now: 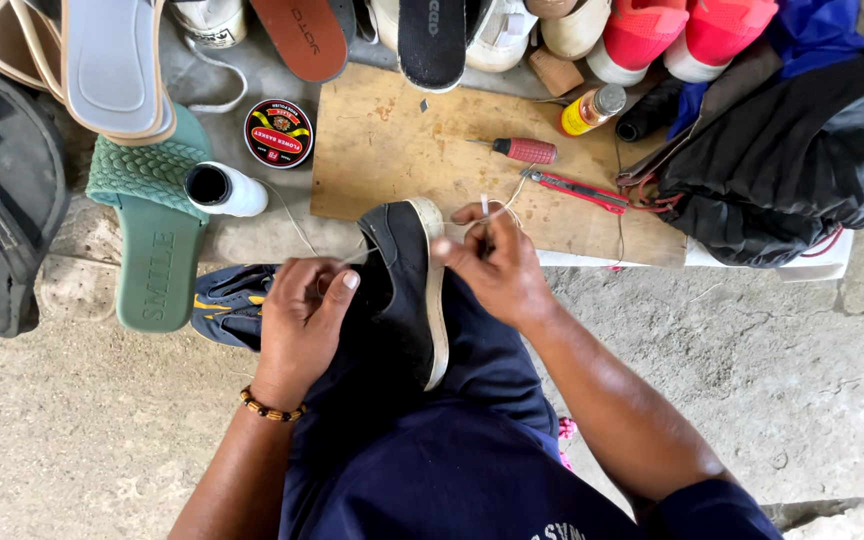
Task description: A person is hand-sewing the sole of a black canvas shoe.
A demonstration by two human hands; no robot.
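Note:
A dark navy shoe (404, 290) with a pale sole edge rests on my knee, sole side turned right. My left hand (302, 315) grips the shoe's upper and pinches a thin white thread against it. My right hand (497, 265) sits at the sole's toe end, fingers closed on a thin metal needle or awl with thread looped around it.
A wooden board (402, 150) lies ahead with a red-handled awl (522, 150), a red cutter (577, 190) and a small yellow bottle (590, 108). A thread spool (224, 189), round polish tin (278, 133), green slide sandal (157, 235), several shoes and dark bags surround it.

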